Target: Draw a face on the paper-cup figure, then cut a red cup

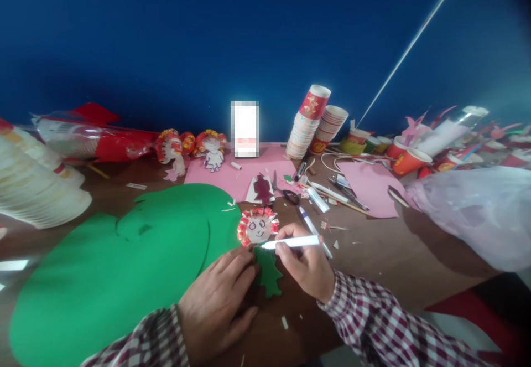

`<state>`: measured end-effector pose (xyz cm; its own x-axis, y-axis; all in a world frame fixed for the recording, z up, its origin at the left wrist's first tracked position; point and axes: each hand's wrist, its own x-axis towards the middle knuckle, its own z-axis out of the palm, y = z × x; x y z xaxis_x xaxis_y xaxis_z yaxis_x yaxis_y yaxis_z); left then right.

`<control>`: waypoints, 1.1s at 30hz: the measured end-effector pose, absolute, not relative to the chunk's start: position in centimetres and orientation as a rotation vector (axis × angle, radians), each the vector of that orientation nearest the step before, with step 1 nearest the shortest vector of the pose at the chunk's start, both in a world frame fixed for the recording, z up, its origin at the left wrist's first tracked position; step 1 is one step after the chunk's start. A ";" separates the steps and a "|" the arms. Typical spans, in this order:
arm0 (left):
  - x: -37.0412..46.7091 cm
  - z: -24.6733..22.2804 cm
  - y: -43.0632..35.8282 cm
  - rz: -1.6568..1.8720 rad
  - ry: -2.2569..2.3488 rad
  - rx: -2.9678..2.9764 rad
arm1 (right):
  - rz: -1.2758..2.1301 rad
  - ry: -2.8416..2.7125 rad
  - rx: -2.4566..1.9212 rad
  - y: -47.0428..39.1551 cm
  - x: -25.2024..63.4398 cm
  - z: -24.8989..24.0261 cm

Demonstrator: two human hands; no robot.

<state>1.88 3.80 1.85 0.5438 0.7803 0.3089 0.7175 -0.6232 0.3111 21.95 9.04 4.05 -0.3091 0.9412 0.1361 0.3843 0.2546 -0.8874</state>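
Observation:
My right hand (305,259) is closed round a white marker (296,241), whose tip points left at the top of a green paper cutout (269,272). A round paper face (258,229) with drawn eyes, a smile and a red-and-white fringe adjoins the cutout's upper end. My left hand (219,300) lies flat with its fingers spread a little, the fingertips touching the cutout's left edge. Nothing shows gripped in it. Part of the cutout's left edge is hidden under those fingertips.
A large green sheet (136,278) covers the left side. Behind are pink paper (232,181), black scissors (290,196), pens and stacked paper cups (309,120). More cups (412,161) and a plastic bag (464,217) stand at right; a cup stack (45,184) leans at far left.

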 end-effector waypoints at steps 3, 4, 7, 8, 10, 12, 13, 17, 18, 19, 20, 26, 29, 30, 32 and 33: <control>1.9 2.0 3.9 0.632 1.273 2.616 | 1.013 -1.834 -1.217 9.0 21.9 4.1; 1.9 2.1 3.9 0.624 1.269 2.614 | 1.018 -1.836 -1.216 9.0 21.9 4.1; 1.9 2.1 3.9 0.616 1.257 2.635 | 1.025 -1.839 -1.210 9.1 21.9 4.2; 1.9 2.1 3.9 0.620 1.258 2.646 | 1.023 -1.840 -1.208 9.1 21.9 4.3; 1.9 1.9 3.9 0.629 1.261 2.661 | 1.018 -1.843 -1.205 9.1 21.9 4.3; 1.8 1.7 3.8 0.638 1.261 2.663 | 1.018 -1.846 -1.206 9.1 21.9 4.3; 1.8 1.6 3.8 0.643 1.261 2.661 | 1.015 -1.848 -1.206 9.1 21.9 4.3; 1.7 1.8 3.9 0.631 1.252 2.666 | 1.008 -1.864 -1.197 9.2 21.9 4.0; 1.7 1.8 4.0 0.621 1.251 2.669 | 1.015 -1.873 -1.194 9.2 21.9 4.0; 1.7 1.9 4.0 0.615 1.250 2.670 | 1.024 -1.883 -1.191 9.2 21.9 4.0; 1.7 2.0 4.0 0.613 1.252 2.669 | 1.030 -1.894 -1.188 9.3 21.9 3.9; 1.8 2.0 3.9 0.627 1.258 2.653 | 0.974 -1.964 -1.181 9.4 21.8 4.1; 1.8 2.0 3.8 0.627 1.261 2.641 | 0.959 -1.977 -1.177 9.4 21.8 4.1; 1.8 2.0 3.8 0.631 1.259 2.636 | 0.956 -1.979 -1.177 9.4 21.8 4.1; 1.8 2.1 3.9 0.637 1.251 2.629 | 0.956 -1.967 -1.183 9.4 21.8 4.0; 1.8 2.1 3.9 0.635 1.246 2.626 | 0.959 -1.956 -1.188 9.4 21.8 4.0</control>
<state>1.83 3.91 2.09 0.5612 0.7694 0.3051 0.6988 -0.6380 0.3235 21.84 9.42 4.00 -0.3793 0.9126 0.1524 0.4386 0.3224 -0.8389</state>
